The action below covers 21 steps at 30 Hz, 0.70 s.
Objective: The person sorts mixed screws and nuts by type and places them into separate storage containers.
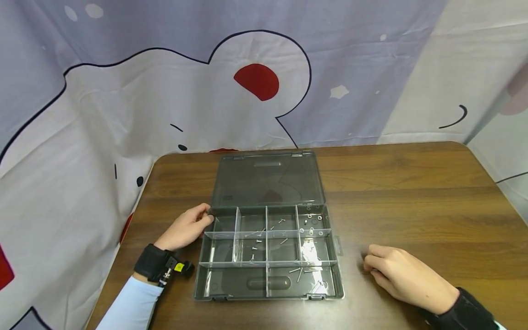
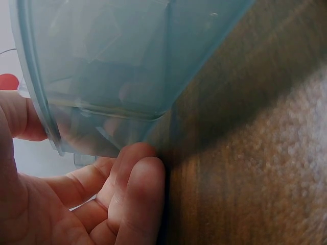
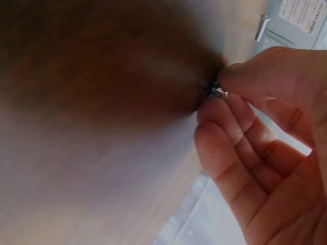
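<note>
A clear grey compartment box [image 1: 339, 275] lies on the wooden table [image 1: 412, 197] with its lid [image 1: 268, 178] laid back flat. Several small screws [image 1: 257, 236] and washers [image 1: 311, 227] lie in its middle and right compartments. My left hand [image 1: 187, 228] grips the box's rear left corner. In the left wrist view the thumb and fingers [image 2: 133, 189] curl round the box wall [image 2: 112, 66]. My right hand [image 1: 371, 266] rests on the table right of the box. In the right wrist view its fingertips [image 3: 230, 81] pinch a small metal part [image 3: 218, 93].
A printed cloth backdrop [image 1: 165, 91] hangs behind the table and drapes down on the left. The table's left edge [image 1: 123, 238] is close to my left wrist. Bare wood stretches to the right of the box.
</note>
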Available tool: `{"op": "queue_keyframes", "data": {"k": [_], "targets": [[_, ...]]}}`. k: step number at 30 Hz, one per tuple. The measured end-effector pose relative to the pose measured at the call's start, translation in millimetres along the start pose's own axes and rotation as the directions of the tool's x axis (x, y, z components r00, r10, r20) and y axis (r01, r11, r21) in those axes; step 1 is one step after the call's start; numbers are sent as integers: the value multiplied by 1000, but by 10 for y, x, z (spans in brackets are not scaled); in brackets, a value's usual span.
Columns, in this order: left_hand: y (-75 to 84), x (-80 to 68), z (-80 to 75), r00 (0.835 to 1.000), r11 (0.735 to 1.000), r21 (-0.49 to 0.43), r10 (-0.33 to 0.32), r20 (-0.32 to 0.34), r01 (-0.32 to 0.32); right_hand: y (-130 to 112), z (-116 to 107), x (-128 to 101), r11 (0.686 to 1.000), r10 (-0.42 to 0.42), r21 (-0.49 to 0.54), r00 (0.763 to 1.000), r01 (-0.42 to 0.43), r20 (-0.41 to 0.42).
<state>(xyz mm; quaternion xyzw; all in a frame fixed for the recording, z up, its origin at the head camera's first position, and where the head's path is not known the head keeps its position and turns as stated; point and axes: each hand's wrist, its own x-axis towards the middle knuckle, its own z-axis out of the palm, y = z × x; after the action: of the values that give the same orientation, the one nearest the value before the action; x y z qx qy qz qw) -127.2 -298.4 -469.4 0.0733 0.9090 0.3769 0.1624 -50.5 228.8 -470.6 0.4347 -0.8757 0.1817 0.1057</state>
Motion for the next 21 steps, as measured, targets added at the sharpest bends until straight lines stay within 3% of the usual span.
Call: {"op": "queue_keyframes", "data": {"k": [3,8,15,21], "targets": [[11,6,-2,1000,1000,1,3,1,-3,-15,-4,45,1000,18,-22,1000,-18,13],[24,9,-12,1000,1000,2,5,5,-5,-28,-89,252,999,-19,-47,1000,18,-17],[27,6,-19,1000,1000,1,1,1,-1,-203,-313,895,989,-150,-13,987,149,-59],[15,8,-5,1000,1000,0,-7,-2,7,-479,-366,1447,965,-261,18,964,262,-61]]}}
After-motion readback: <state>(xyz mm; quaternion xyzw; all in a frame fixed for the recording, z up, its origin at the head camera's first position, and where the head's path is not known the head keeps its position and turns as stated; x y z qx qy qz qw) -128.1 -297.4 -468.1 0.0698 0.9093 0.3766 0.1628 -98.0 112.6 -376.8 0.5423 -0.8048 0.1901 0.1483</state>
